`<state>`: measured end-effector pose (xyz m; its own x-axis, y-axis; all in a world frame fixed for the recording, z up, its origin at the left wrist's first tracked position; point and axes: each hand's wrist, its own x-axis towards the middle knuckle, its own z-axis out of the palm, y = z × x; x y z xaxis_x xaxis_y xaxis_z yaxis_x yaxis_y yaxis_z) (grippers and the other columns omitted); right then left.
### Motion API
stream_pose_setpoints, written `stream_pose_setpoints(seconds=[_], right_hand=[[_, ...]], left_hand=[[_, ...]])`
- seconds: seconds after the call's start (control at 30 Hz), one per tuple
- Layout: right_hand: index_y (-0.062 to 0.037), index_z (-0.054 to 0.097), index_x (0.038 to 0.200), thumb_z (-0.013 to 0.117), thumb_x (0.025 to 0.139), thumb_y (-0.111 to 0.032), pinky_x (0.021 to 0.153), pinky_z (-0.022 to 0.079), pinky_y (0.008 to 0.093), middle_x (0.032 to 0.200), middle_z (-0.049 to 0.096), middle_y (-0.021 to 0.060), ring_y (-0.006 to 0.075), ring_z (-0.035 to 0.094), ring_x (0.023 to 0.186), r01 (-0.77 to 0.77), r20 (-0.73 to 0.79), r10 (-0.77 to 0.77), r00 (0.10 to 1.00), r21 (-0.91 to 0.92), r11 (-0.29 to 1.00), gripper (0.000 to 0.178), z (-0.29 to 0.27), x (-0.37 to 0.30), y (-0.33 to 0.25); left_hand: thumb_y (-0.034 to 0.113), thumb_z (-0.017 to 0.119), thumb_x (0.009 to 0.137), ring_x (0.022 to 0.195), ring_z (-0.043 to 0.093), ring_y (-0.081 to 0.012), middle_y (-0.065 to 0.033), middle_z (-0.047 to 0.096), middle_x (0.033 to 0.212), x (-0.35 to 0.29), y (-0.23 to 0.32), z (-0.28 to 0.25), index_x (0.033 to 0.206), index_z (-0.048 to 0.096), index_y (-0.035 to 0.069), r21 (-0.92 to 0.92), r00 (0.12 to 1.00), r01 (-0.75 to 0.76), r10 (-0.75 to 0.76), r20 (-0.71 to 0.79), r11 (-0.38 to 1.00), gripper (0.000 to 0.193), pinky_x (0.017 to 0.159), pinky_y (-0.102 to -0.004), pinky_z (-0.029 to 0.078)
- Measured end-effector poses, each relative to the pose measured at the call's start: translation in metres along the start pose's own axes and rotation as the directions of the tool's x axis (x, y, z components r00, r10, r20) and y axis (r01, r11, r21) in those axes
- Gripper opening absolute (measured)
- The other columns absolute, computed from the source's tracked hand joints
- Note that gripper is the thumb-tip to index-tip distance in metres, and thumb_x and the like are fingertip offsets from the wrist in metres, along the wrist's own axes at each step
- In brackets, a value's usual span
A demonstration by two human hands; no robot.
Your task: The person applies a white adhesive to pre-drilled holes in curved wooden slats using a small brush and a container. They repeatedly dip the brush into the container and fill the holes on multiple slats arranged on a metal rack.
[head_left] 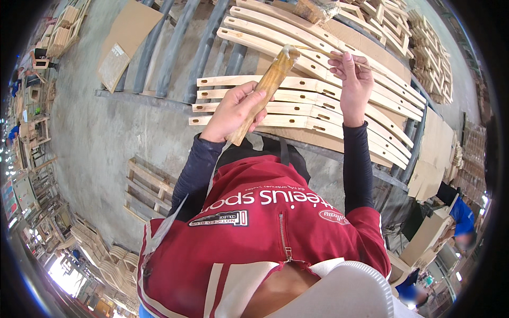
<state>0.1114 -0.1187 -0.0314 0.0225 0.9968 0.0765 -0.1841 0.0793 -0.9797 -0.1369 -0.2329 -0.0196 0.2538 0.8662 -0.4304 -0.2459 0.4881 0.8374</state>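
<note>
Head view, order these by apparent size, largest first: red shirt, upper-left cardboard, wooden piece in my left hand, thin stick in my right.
1. Red shirt, enlarged by nearness
2. Cardboard
3. Wooden piece, partly covered by left hand
4. Thin stick

red shirt [265,236] | white chest lettering [238,200] | front zip [284,236] | red-striped white collar [241,289] | dark navy sleeves [357,164] | black trousers [298,160]
</note>
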Motion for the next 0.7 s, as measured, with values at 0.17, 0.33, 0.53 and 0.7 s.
stream_pose_setpoints(seconds=[0.17,0.33,0.53,0.7], right_hand=[[0.0005,0.058,0.100,0.062,0.099,-0.016,0.074,0.060,0.0303,0.099,0.072,0.0193,0.0225,0.072,0.085,0.047,0.008,-0.047,0.999,0.018,0.999,0.017,0.003,-0.003,-0.004],[-0.0003,0.057,0.098,0.061,0.099,-0.015,0.074,0.060,0.0306,0.098,0.072,0.0189,0.0222,0.072,0.085,0.057,0.041,-0.057,0.998,-0.003,0.998,0.016,0.001,-0.011,-0.006],[-0.0009,0.057,0.096,0.063,0.099,-0.017,0.073,0.059,0.0303,0.093,0.072,0.0191,0.0204,0.071,0.079,0.044,0.075,-0.046,0.996,0.026,0.999,0.017,-0.008,-0.017,-0.005],[-0.0026,0.057,0.093,0.064,0.098,-0.019,0.071,0.058,0.0292,0.089,0.071,0.0183,0.0185,0.070,0.075,-0.005,0.065,0.002,0.998,0.036,0.999,0.018,-0.014,-0.014,-0.009]], left_hand=[[0.026,0.047,0.104,0.052,0.047,-0.0045,0.0001,0.052,0.065,-0.009,0.011,0.008,0.109,0.061,0.003,0.026,0.998,-0.024,0.022,0.055,0.999,0.027,0.044,-0.0198,0.039],[0.025,0.046,0.105,0.052,0.047,-0.0043,0.0004,0.052,0.065,-0.017,0.011,0.010,0.109,0.061,0.003,0.020,0.997,-0.052,0.051,0.057,0.998,0.027,0.044,-0.0197,0.040],[0.024,0.047,0.105,0.052,0.047,-0.0042,0.0002,0.052,0.066,-0.016,0.008,0.013,0.110,0.060,0.001,-0.005,0.994,-0.084,0.084,0.067,0.996,0.027,0.043,-0.0196,0.039],[0.023,0.047,0.104,0.051,0.047,-0.0049,-0.0008,0.052,0.066,-0.010,0.012,0.021,0.110,0.059,0.001,-0.047,0.995,-0.068,0.071,0.067,0.997,0.026,0.043,-0.0197,0.039]])
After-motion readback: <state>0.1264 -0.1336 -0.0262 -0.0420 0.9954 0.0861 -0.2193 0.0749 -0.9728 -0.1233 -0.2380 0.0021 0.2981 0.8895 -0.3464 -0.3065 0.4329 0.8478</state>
